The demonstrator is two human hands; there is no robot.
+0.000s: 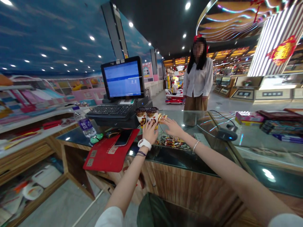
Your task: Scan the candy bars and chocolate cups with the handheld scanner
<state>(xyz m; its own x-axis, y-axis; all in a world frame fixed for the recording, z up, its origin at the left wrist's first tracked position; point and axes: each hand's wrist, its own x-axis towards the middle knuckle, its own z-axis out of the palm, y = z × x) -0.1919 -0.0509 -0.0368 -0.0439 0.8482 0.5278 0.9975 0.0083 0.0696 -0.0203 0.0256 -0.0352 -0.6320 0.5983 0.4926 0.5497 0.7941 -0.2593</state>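
Observation:
Two brown-topped cups (146,116) stand side by side on the glass counter (213,151). My left hand (150,131) is wrapped round the right cup from behind; a white watch sits on that wrist. My right hand (170,126) reaches in from the right with fingers stretched out, touching small gold-wrapped snacks (162,118) beside the cups. More wrapped snacks (172,141) lie under the glass below my right wrist.
A till screen (123,78) and keyboard (110,111) stand left of the cups. A phone (123,137) lies on a red mat (104,156), with a water bottle (83,123) beyond. A person in a white shirt (198,80) stands across the counter. A scanner (226,134) and boxes (249,117) sit right.

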